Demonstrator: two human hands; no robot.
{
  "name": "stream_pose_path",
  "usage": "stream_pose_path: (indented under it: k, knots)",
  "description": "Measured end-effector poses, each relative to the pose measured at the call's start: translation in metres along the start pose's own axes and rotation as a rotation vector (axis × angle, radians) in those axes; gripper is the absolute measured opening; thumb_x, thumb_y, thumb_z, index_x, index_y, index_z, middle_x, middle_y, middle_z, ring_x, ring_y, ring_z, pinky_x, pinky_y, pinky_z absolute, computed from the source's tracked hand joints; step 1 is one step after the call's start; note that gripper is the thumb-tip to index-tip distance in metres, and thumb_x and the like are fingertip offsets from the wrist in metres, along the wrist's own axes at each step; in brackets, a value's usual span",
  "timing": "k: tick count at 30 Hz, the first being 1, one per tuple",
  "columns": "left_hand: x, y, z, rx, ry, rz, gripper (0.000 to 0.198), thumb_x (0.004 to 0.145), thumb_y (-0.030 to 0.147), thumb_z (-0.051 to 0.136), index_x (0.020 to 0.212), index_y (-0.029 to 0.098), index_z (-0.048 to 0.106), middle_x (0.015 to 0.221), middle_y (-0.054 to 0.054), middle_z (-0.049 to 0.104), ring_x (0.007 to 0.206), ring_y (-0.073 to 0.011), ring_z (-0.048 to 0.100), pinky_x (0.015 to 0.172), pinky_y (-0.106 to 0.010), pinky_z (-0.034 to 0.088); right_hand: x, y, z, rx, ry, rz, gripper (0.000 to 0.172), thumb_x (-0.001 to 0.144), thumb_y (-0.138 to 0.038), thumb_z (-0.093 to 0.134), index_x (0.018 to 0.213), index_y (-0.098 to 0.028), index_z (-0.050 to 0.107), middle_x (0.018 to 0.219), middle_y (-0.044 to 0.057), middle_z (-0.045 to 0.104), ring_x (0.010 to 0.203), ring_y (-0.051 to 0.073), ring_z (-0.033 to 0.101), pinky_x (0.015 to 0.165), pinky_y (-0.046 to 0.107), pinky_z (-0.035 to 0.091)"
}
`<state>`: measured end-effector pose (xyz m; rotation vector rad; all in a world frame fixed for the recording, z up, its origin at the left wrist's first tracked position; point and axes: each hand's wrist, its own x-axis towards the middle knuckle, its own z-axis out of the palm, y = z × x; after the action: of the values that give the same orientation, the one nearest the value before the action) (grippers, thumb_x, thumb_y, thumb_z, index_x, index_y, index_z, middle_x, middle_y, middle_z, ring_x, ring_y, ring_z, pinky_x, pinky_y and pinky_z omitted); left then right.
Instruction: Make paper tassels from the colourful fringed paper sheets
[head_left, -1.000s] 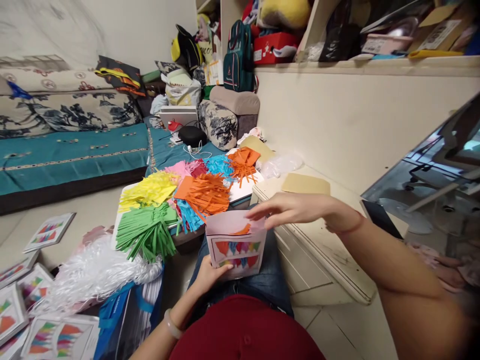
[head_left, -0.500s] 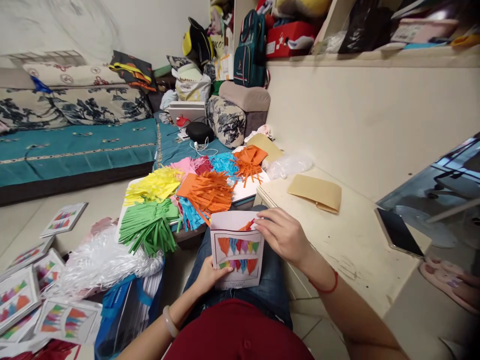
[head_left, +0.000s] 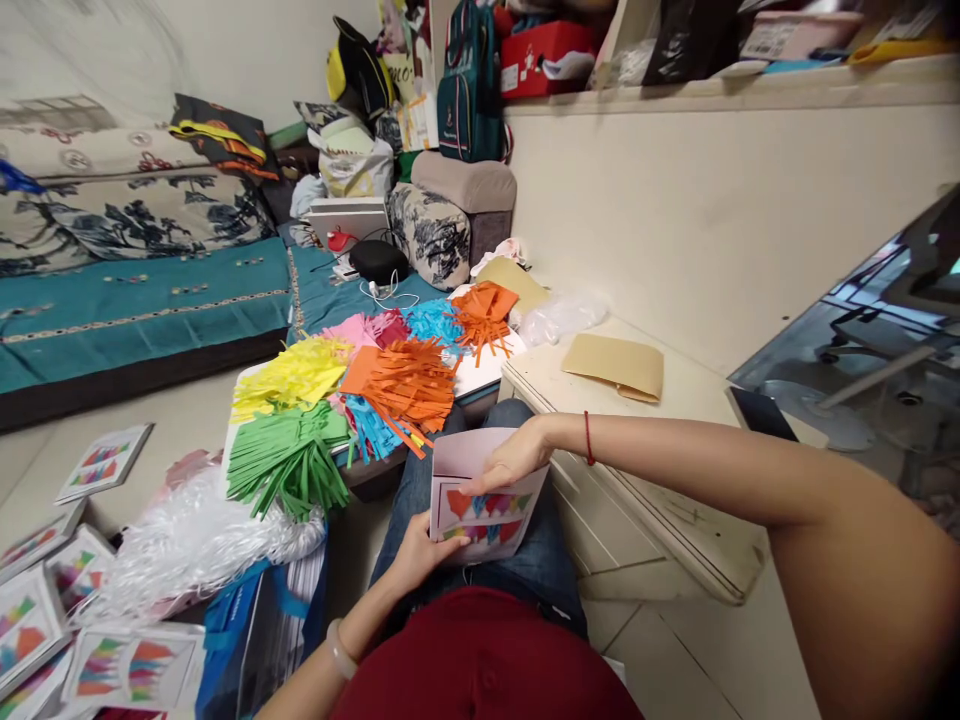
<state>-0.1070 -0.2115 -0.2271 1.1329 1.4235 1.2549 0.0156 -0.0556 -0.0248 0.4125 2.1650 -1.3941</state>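
A white packet (head_left: 444, 500) printed with colourful tassel garlands stands upright over my lap, its top edge open. My left hand (head_left: 421, 552) grips it by the lower left side, thumb across the front. At the packet's mouth, my right hand (head_left: 517, 458) reaches in from above. Its thumb presses on the printed front, while the other fingers are hidden behind the front panel. Just beyond lie fringed paper tassels: green (head_left: 289, 455), yellow (head_left: 292, 380), orange (head_left: 409, 385) and blue (head_left: 371, 428).
Several printed packets (head_left: 135, 665) lie at the lower left beside white string (head_left: 202, 540) and a blue bag (head_left: 255, 640). To my right, a cream cabinet top (head_left: 547, 385) holds a brown paper piece (head_left: 615, 367) and a phone (head_left: 761, 413). A sofa (head_left: 135, 300) stands behind.
My right hand has moved from the packet's top right corner into its mouth, and the right elbow has swung outward and up. The red strip at the opening is now hidden. The view has shifted slightly.
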Motion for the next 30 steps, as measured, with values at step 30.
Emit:
stream_pose_path:
  k: [30]
  knots:
    - [0.075,0.039,-0.017,-0.355,0.49,0.297,0.026,0.071,0.04,0.075,0.074,0.015,0.073,0.08,-0.007,0.073,0.079,-0.0189,0.067,0.08,-0.031,0.051,0.035,0.116,0.047,0.755,1.081,-0.723,0.018,0.078,-0.028,0.071,0.096,-0.027,0.072,0.11,0.003,0.071,0.103,0.02,0.067,0.095,0.039,0.051]
